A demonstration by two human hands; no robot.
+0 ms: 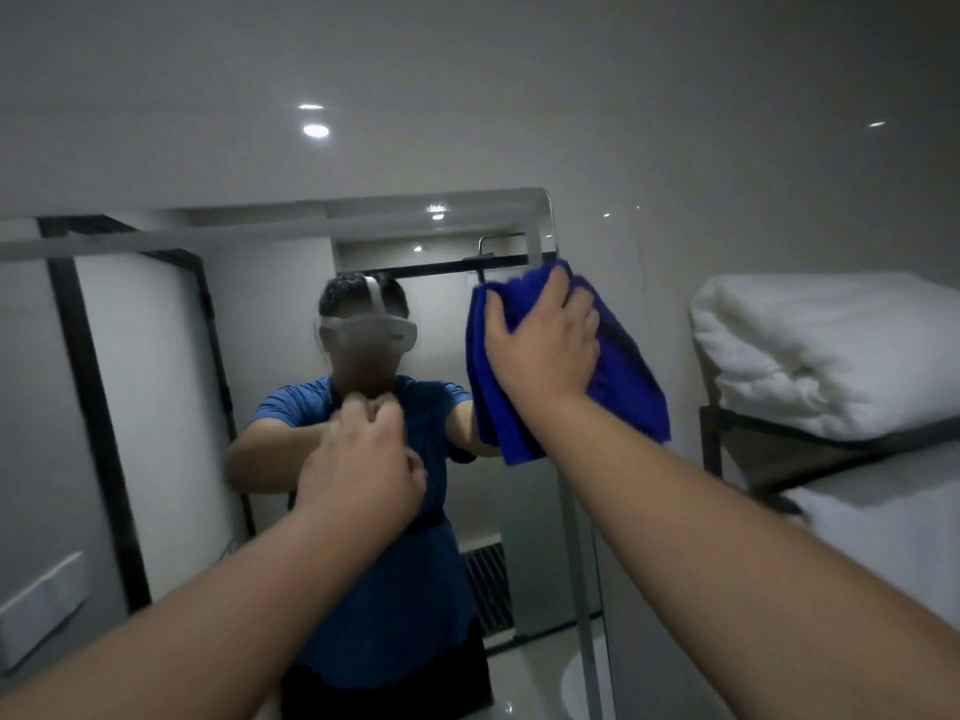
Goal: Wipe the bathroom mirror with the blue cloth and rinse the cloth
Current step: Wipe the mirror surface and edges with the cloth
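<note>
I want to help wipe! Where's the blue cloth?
Head view, right of centre: the cloth is under the right hand against the mirror near its right edge, beside towels.

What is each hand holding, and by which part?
Right hand grips the soft blue cloth by its bunched upper part, against the bathroom mirror; curled left hand holds nothing.
</note>
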